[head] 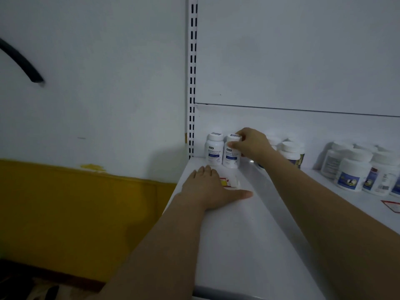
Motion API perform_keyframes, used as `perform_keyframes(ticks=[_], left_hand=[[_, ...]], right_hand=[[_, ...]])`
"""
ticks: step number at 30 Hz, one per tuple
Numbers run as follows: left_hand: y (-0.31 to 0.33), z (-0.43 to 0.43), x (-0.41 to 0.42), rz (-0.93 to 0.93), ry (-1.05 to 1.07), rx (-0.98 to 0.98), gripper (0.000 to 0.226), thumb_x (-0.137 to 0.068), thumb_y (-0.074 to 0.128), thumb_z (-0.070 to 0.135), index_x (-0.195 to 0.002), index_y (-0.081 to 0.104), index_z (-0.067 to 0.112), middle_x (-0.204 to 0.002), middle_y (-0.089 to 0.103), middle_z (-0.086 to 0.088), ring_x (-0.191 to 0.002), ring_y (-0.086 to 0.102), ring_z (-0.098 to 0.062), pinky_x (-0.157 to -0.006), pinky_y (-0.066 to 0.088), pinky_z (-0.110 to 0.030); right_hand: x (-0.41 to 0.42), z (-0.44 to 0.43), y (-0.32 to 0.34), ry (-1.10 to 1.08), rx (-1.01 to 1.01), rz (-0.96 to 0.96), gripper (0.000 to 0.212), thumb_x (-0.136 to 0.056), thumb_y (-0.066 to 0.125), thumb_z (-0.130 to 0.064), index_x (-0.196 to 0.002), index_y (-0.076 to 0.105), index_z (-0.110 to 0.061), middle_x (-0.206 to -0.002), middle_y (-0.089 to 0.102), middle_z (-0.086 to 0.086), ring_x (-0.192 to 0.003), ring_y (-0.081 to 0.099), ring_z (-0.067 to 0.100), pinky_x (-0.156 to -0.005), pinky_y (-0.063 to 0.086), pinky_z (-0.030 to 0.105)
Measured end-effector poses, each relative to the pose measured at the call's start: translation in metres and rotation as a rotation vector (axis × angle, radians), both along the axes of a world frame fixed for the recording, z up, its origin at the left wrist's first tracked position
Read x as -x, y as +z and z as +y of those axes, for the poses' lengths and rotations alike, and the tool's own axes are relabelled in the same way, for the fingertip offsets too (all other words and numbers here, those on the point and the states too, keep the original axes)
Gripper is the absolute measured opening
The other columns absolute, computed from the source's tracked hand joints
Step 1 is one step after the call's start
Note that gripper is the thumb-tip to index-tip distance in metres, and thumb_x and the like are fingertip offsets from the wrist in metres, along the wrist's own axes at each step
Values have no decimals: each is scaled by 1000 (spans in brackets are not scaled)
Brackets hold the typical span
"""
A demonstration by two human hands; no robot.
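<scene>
Held bottle: a white bottle (231, 158) stood upright at the back left of the shelf (249, 234), long axis vertical, just beside a twin bottle (214, 151) on its left
Right hand: the right hand (252, 145) came at it from the right, thumb and fingers pinching it at the cap and shoulder
Left hand: the left hand (207, 187) lay flat and spread on the shelf in front of both bottles, holding nothing, nearer to the twin
Small carton: a white-and-red carton (230, 182) lay by the left hand's fingers; contact could not be told
Judged move: any nudge would run leftward, closing on the twin
Writing: blue band and a dark mark on each label, barcode stickers on the caps, text too blurred to read
Other stock: blue-labelled jars (355, 172) well apart to the right
</scene>
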State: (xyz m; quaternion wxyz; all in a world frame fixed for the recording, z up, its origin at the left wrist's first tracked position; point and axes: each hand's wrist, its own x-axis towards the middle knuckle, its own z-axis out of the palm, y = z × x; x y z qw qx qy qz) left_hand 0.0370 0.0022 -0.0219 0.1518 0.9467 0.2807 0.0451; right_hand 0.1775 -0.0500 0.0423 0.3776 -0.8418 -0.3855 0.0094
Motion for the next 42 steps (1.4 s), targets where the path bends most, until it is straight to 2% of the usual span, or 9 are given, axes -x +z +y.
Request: perform_keyframes(ticks=[7, 12, 15, 21, 29, 32, 34, 39, 42], left_hand=[[1, -1, 1, 26, -15, 9, 122, -65, 37, 89, -151, -2, 12, -159, -2, -6, -147, 0, -20, -119, 2, -40], [1, 0, 0, 27, -13, 8, 124, -64, 37, 90, -151, -2, 11, -160, -1, -7, -147, 2, -21, -120, 3, -41], [1, 1, -1, -1, -4, 12, 127, -61, 39, 91, -151, 0, 11, -160, 3, -6, -147, 5, -22, -119, 6, -43], [1, 1, 1, 5, -30, -15, 118, -70, 37, 85, -151, -1, 8, -159, 2, -9, -147, 3, -24, -120, 5, -43], [0, -1, 0, -203, 34, 58, 122, -59, 52, 86, -150, 13, 14, -155, 23, -7, -141, 26, -23, -116, 22, -40], [10, -4, 1, -336, 62, 8, 95, -69, 54, 78, -137, 39, 14, -136, 49, -5, -123, 47, -20, -99, 39, -31], [17, -5, 3, -467, 112, -33, 69, -77, 57, 67, -120, 50, 13, -112, 57, -1, -106, 54, -16, -80, 38, -24], [34, -12, 6, -801, 46, 428, 60, -77, 73, 41, -125, 48, 18, -106, 52, 10, -94, 51, -5, -68, 40, -14], [34, -18, 5, -786, -46, 429, 47, -73, 78, 34, -111, 56, 20, -97, 64, 7, -83, 60, -7, -59, 46, -8]], right_hand=[[0, 0, -6, -23, 29, -6, 59, -86, 66, -38, -128, 40, -5, -122, 55, 12, -98, 51, 20, -76, 40, 29], [17, 13, 20, -39, -22, -343, 60, -90, 59, -38, -135, 39, -4, -137, 37, 19, -124, 40, 33, -102, 38, 40], [32, 32, 29, 66, 125, -542, 53, -96, 50, -34, -140, 39, -7, -141, 35, 19, -128, 36, 34, -104, 35, 40], [28, 52, 1, 115, 398, -652, 34, -98, 47, -17, -130, 49, -4, -131, 40, 19, -122, 38, 31, -97, 40, 37], [39, 43, 22, 227, 240, -566, 32, -95, 50, -11, -127, 52, -9, -118, 54, 18, -108, 52, 29, -85, 41, 29], [46, 21, 45, 212, 30, -463, 32, -94, 55, -20, -125, 58, -11, -121, 59, 14, -108, 58, 25, -86, 43, 26], [49, -1, 62, 186, -72, -449, 34, -93, 58, -27, -124, 60, -14, -122, 62, 11, -109, 59, 21, -89, 42, 25], [51, -48, 72, 151, -164, -321, 34, -89, 60, -41, -117, 66, -23, -113, 67, 4, -97, 58, 10, -80, 38, 18], [49, -58, 55, 166, -165, -220, 36, -87, 61, -45, -114, 68, -23, -107, 68, -1, -95, 59, 8, -69, 40, 12]])
